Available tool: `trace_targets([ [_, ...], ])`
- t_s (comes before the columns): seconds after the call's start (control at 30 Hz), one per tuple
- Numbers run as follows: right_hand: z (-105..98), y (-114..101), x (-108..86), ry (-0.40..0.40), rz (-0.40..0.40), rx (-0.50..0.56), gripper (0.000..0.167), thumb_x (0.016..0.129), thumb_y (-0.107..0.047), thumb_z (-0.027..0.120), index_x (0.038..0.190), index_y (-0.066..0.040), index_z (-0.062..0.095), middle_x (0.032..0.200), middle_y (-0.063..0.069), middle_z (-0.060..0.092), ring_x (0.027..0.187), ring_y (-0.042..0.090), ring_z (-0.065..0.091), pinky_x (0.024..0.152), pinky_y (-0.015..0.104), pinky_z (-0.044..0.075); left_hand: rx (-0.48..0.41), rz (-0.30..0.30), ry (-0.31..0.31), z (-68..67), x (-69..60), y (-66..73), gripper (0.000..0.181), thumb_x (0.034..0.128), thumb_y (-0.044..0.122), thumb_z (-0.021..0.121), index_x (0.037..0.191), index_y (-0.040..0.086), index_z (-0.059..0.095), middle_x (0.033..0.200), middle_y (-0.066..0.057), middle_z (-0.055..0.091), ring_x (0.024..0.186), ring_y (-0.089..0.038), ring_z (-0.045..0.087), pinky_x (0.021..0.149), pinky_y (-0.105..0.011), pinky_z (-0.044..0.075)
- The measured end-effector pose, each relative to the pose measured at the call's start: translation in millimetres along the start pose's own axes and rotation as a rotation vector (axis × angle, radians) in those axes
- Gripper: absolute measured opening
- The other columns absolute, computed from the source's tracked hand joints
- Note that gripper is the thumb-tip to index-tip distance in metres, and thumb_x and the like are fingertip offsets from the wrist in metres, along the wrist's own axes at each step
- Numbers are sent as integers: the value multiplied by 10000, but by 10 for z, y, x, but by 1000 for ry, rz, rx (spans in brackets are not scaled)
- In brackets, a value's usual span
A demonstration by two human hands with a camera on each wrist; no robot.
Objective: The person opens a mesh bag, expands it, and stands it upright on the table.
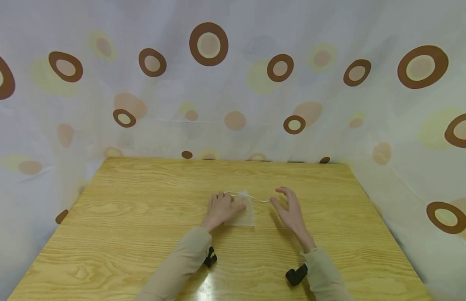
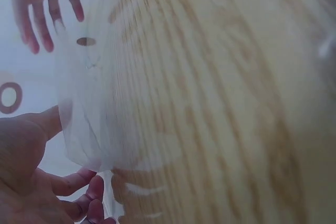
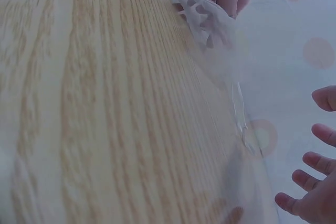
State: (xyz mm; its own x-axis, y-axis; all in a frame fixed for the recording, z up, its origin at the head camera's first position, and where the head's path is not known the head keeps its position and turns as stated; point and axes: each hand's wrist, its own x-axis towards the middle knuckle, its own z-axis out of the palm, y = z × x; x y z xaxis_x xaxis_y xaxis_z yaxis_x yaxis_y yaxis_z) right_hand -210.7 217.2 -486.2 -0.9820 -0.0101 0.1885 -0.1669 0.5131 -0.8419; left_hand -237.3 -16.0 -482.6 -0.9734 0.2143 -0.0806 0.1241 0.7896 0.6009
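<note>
With the left hand pinching the bag and the right hand free, fingers spread beside the string, the mouth over the table looks gathered, so drawing seems mostly done, any tying perhaps left.

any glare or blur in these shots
Head view: bright glare on the table near the bottom edge, faint shadow beside the right hand; left wrist view: hazy, blurred toward the right; right wrist view: hazy and bluish, the translucent bag washed out.
</note>
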Motion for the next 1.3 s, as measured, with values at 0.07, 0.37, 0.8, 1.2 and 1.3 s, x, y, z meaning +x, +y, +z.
trace_targets([
  [0.07,2,3,-3,0,-1,2,450,1029,-208,575,1389,38,463,1533,292,352,1421,478,313,1175,683,250,-12,2,0,-1,-4,7,441,920,450,690,1046,28,651,1033,-138,539,961,-321,413,918,-472,381],
  [0.37,30,11,-4,3,-36,11,430,1023,-168,565,1368,76,482,1507,321,373,1387,490,348,1150,693,284,-71,53,17,-22,-29,-40,302,890,301,769,999,38,670,988,-99,628,948,-284,503,978,-507,407],
  [0.8,103,-61,16,-76,-27,22,394,1024,-188,584,1335,52,564,1410,270,547,1328,462,483,1073,663,419,-261,145,19,-84,-127,-180,180,922,150,739,990,9,650,942,-119,685,820,-164,602,707,-269,513],
  [1.2,202,-219,41,-224,-12,41,430,1065,-280,518,1345,36,596,1318,215,655,1272,385,578,1109,589,432,-283,264,-56,-132,-232,-200,119,889,12,731,991,16,671,944,-118,694,828,-157,626,714,-233,531],
  [1.3,223,-234,35,-236,-29,54,411,1063,-273,522,1311,39,623,1263,209,688,1233,372,616,1079,548,479,-266,327,-64,-142,-242,-223,112,888,20,737,971,29,662,931,-107,692,820,-146,620,696,-213,515],
])
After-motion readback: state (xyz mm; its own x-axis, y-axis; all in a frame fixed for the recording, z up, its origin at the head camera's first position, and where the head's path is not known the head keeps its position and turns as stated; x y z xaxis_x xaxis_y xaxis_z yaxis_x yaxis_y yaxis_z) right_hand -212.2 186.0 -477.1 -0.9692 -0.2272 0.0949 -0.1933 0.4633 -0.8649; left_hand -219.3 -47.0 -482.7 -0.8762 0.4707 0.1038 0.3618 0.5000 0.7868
